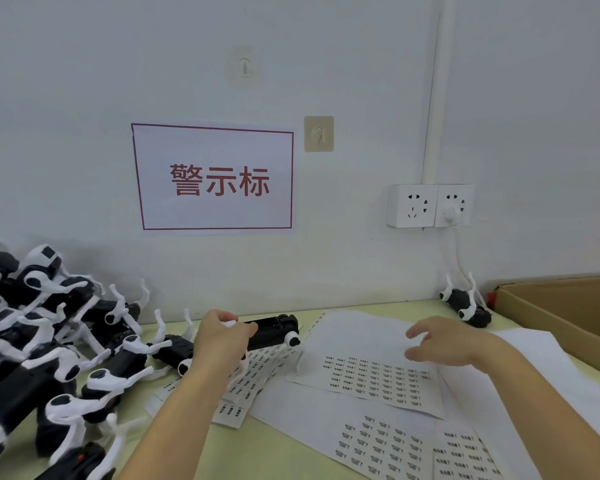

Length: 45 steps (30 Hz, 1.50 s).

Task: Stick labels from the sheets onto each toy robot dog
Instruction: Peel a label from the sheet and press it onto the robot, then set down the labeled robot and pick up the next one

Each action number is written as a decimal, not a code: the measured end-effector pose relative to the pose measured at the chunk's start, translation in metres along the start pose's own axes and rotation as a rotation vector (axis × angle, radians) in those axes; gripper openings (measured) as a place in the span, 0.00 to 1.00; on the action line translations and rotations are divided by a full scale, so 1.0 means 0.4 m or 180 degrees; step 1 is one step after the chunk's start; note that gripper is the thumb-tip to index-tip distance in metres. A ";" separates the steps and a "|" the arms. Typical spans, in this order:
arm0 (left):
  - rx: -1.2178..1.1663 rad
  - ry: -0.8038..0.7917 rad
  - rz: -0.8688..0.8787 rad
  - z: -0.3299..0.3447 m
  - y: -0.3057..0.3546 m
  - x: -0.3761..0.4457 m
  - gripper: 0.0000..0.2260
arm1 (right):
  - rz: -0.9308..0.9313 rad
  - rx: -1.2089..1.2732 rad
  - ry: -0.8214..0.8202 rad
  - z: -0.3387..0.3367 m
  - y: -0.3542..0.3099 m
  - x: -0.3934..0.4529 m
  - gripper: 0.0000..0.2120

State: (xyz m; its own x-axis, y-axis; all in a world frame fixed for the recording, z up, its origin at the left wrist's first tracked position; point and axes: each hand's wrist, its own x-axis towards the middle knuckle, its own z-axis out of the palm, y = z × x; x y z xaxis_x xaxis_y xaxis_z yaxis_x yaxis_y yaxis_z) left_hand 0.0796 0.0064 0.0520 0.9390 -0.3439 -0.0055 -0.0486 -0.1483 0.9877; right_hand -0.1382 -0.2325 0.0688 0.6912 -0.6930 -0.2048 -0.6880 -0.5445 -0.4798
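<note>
My left hand grips a black-and-white toy robot dog lying on its side near the wall. My right hand hovers over a white label sheet, fingers spread and loosely bent, holding nothing that I can see. More label sheets with rows of small printed stickers lie overlapping at the front of the pale green table. A pile of toy robot dogs fills the left side. One lone dog lies by the wall at the right.
An open cardboard box stands at the right edge. On the wall hang a red-framed sign, two adhesive hooks and a double socket with a white cable plugged in.
</note>
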 end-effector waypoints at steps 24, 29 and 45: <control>0.1510 -0.0230 0.0454 -0.014 0.014 -0.016 0.21 | 0.0263 -0.0715 -0.0308 0.023 -0.006 -0.002 0.34; 0.2345 -0.0343 0.0884 -0.016 0.003 -0.019 0.21 | 0.0132 -0.0562 -0.0249 0.020 -0.009 -0.008 0.26; 0.3507 -0.0641 0.0937 0.006 0.027 -0.044 0.38 | -0.1054 0.1802 0.1420 -0.079 -0.073 -0.061 0.04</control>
State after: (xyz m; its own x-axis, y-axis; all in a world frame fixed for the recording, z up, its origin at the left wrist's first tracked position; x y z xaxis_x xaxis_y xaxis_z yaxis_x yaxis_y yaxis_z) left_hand 0.0617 0.0089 0.0623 0.7756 -0.6262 0.0795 -0.6197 -0.7316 0.2841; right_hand -0.1420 -0.2145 0.1150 0.6040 -0.7262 0.3284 -0.1622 -0.5155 -0.8414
